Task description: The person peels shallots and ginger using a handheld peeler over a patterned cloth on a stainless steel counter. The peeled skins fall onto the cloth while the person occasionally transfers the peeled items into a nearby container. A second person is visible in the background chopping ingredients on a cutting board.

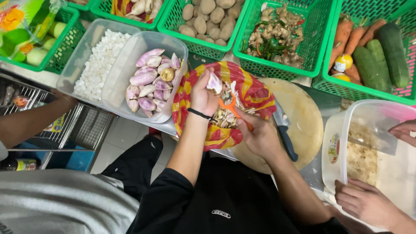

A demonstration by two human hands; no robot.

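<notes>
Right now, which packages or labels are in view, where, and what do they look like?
Snack packet: top left, over a green basket; glossy, green, yellow and orange.
Round sticker: side wall of the clear tub at right; white, red and yellow.
Small patch: chest of the black shirt, bottom centre; oval, white.

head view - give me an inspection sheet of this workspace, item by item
surface: round pale cutting board on a counter, a black-handled knife lying on it.
job's things: left hand holds a purple shallot over a red and yellow plastic bag of peelings; right hand holds an orange peeler.
clutter: clear tub of peeled shallots, clear tub of white pieces, green baskets of potatoes, ginger, and carrots with cucumbers.
grippers: both hands bare, each closed on its item.
cables: nothing seen.
surroundings: another person's hands at a lidded container on the right; a third arm on the left.
</notes>
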